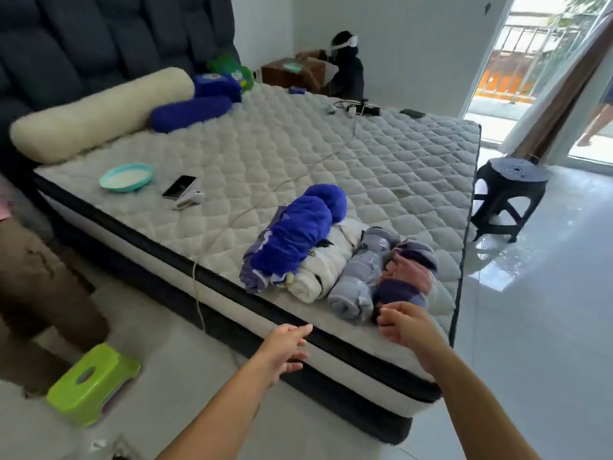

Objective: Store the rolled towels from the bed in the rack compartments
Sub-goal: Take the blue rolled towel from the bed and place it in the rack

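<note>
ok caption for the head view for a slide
Both empty hands, left and right, reach toward four rolled towels at the corner of the mattress.

We can read no text, label, brand or number anywhere. The blue pillow [217, 87] at the far left of the bed [331, 151] bears a small pale printed patch, and the green cushion [236, 73] behind it a cartoon figure, both too blurred to make out.
</note>
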Motion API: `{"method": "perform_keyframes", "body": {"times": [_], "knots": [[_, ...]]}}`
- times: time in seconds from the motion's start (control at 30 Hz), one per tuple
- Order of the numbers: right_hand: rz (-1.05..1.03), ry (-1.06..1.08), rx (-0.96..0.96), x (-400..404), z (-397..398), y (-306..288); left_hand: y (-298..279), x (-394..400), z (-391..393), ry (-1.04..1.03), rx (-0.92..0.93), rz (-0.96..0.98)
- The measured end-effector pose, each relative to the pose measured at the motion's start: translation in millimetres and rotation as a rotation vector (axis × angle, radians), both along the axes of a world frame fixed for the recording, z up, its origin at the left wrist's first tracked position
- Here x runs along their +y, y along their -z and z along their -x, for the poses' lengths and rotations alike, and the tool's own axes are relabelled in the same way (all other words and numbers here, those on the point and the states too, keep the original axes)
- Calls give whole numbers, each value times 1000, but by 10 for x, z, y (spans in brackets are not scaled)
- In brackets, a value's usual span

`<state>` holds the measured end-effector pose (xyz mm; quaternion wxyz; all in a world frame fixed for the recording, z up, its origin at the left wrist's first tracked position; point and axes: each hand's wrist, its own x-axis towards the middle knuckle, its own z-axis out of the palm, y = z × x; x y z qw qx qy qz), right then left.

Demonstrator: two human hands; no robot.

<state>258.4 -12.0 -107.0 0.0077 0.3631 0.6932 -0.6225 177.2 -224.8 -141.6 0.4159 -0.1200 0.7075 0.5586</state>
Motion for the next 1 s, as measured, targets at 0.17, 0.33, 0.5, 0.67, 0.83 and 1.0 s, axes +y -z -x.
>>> {"method": "perform_keyframes", "body": {"times": [0.17, 0.33, 0.5, 0.67, 0.83, 1.0], "knots": [[25, 47, -10, 453, 630, 136, 18, 320, 694, -182, -64, 0], [-32, -40, -25, 548, 1674, 271, 57, 204, 1637, -444, -105, -43], [-6, -59, -83, 522, 2842, 283, 171, 65, 2494, -511, -273, -53], [41, -32, -198, 439, 3758, 431, 331, 101, 2942, -393, -498, -18], [211, 120, -287, 253, 4133, 806, 501, 130, 3187, -351, -563, 28], [231, 157, -328, 346, 4217, 918, 555, 200, 3220, -344, -490, 46]]}}
